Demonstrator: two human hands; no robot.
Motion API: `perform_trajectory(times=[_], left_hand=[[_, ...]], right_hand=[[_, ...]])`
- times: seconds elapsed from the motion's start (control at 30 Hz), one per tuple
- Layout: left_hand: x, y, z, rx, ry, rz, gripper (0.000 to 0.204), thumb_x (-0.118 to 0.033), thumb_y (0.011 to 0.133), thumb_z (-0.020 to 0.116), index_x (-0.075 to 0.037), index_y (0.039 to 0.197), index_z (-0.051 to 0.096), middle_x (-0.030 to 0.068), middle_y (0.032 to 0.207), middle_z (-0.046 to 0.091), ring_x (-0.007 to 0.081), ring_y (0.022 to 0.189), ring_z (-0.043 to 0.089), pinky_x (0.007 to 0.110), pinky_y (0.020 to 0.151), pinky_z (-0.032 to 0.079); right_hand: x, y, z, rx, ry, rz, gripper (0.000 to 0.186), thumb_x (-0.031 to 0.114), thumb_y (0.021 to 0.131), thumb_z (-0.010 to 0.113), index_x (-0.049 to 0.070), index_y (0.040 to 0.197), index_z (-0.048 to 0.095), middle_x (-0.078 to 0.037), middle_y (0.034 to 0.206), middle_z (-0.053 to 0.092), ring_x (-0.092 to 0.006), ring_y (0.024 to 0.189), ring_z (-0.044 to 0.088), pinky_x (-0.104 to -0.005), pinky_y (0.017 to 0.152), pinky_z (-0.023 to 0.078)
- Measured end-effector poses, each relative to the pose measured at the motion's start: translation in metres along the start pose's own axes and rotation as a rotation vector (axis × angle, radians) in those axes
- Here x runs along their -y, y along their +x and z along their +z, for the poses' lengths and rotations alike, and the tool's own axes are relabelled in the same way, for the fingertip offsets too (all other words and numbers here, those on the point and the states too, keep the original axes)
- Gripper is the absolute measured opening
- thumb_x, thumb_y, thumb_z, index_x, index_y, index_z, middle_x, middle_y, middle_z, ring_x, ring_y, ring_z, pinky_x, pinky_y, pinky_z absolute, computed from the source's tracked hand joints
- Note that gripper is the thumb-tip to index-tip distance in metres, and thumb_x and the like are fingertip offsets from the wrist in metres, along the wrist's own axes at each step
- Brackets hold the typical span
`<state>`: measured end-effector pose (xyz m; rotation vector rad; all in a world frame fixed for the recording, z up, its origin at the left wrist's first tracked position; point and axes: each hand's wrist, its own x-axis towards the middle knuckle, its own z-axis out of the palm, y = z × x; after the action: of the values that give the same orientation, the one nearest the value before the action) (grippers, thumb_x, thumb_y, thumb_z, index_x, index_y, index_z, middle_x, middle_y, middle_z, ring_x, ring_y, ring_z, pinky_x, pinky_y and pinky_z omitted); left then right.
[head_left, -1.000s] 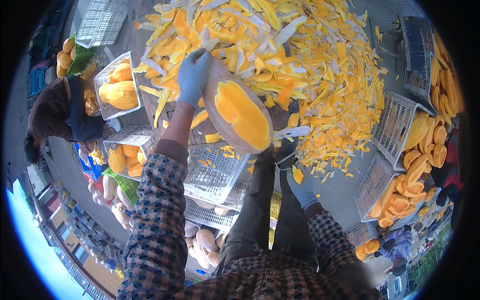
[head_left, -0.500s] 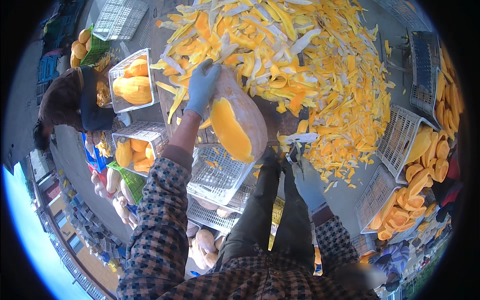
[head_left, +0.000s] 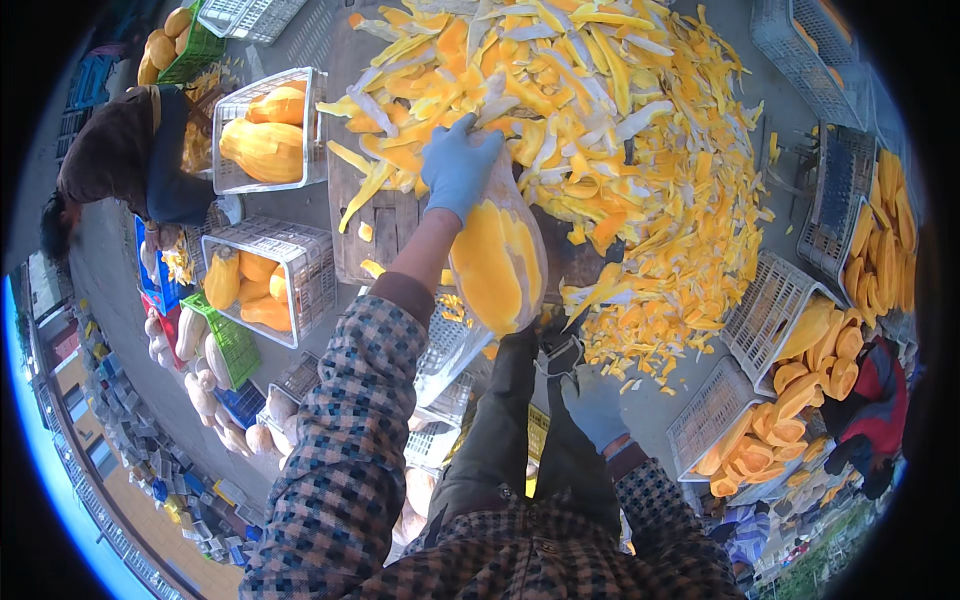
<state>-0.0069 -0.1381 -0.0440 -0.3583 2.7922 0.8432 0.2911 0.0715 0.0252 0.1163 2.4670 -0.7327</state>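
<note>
1. Hands apart. Gloved left hand (head_left: 460, 168) clamped on far end of a squash (head_left: 497, 265).
2. Squash: mid-scene, at near edge of the wooden table (head_left: 385, 222), near end overhanging it, above the person's legs. Can't tell if its underside touches the wood.
3. Peel state: orange flesh bared toward near end; pale skin on right flank and far end.
4. Gloved right hand (head_left: 596, 406): nearer and to the right, closed on a metal-framed peeler (head_left: 560, 354), blade end clear of squash. Finger detail blurred.
5. Peelings (head_left: 680, 215) heaped far and right of squash.
6. Left: white crate (head_left: 312, 125) with peeled squashes; co-worker (head_left: 110, 155) bent over beyond. Right: white crate (head_left: 708, 415) of orange pieces.
</note>
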Motion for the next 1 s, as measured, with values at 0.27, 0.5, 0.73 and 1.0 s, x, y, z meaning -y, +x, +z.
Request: perform_trajectory(times=[0.27, 0.5, 0.73, 1.0], left_hand=[[-0.006, -0.006, 0.002, 0.010, 0.072, -0.058, 0.066, -0.057, 0.081, 0.069, -0.019, 0.135, 0.065, 0.0160, 0.121, 0.058, 0.0386, 0.113, 0.059, 0.049, 0.088, 0.051], [-0.004, -0.007, 0.001, 0.037, 0.070, -0.067, 0.066, -0.057, 0.081, 0.068, -0.019, 0.134, 0.065, 0.0159, 0.121, 0.058, 0.0399, 0.113, 0.059, 0.049, 0.089, 0.051], [-0.008, -0.007, 0.001, -0.010, 0.074, -0.027, 0.066, -0.057, 0.082, 0.068, -0.017, 0.135, 0.065, 0.0164, 0.123, 0.059, 0.0398, 0.113, 0.058, 0.048, 0.091, 0.051], [-0.010, -0.009, -0.003, 0.002, 0.083, -0.057, 0.069, -0.055, 0.081, 0.067, -0.012, 0.135, 0.064, 0.0172, 0.123, 0.066, 0.0349, 0.116, 0.064, 0.041, 0.101, 0.048]], right_hand=[[0.051, 0.093, -0.014, -0.183, 0.075, -0.163, 0.024, 0.032, 0.095, 0.063, 0.009, 0.099, 0.059, -0.015, 0.086, 0.065, -0.0356, 0.072, 0.068, -0.0472, 0.062, 0.055], [0.002, -0.004, 0.016, -0.201, 0.099, -0.085, 0.026, 0.030, 0.095, 0.064, 0.008, 0.108, 0.061, -0.019, 0.094, 0.065, -0.0383, 0.085, 0.068, -0.0486, 0.068, 0.055], [0.025, 0.038, 0.040, -0.218, 0.188, -0.207, 0.022, 0.029, 0.094, 0.065, 0.007, 0.097, 0.060, -0.012, 0.086, 0.061, -0.0292, 0.073, 0.069, -0.0456, 0.060, 0.055], [-0.007, -0.020, 0.097, -0.292, 0.346, 0.024, 0.026, 0.028, 0.088, 0.072, 0.007, 0.099, 0.060, -0.013, 0.088, 0.061, -0.0336, 0.073, 0.065, -0.0440, 0.062, 0.053]])
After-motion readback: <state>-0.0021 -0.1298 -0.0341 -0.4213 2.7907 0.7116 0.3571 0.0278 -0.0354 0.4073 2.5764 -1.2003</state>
